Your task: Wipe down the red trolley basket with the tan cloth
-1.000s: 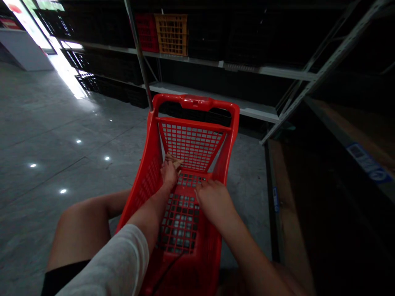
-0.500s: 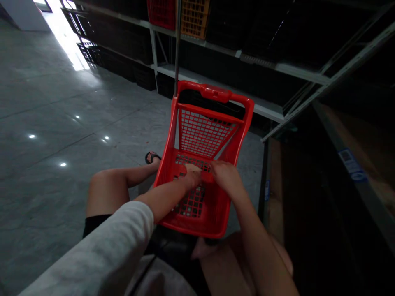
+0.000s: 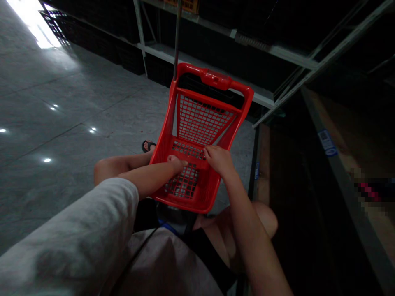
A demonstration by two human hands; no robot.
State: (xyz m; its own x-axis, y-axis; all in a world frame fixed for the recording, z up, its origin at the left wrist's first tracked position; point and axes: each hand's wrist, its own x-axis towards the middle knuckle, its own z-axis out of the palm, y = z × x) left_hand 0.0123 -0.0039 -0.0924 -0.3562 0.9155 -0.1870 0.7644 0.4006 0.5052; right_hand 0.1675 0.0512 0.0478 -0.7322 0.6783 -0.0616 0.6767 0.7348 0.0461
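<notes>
A red plastic shopping basket (image 3: 212, 195) with grid-like openings stands between my knees. A thick red handle (image 3: 212, 78) spans its far end. My left hand (image 3: 176, 163) is inside over the basket floor, fingers curled in and thumb toward the right. Whatever it may hold is hidden. Along the basket's right side, my right hand (image 3: 219, 158) hangs over the interior with bent fingers close together. Its fingertips point down to the left, and their contents cannot be made out.
A thin metal rod (image 3: 177, 41) rises at the basket's far left corner. Beyond are metal shelves (image 3: 166, 53) with dark crates and an orange crate (image 3: 188, 5). Wooden-fronted bins (image 3: 263, 164) with blue labels line my right. Grey tiled floor (image 3: 77, 119) lies to the left.
My left hand has drawn back left, and the pale piece seen at its fingers no longer shows. The right hand stays over the basket's right side. The view has shifted.
</notes>
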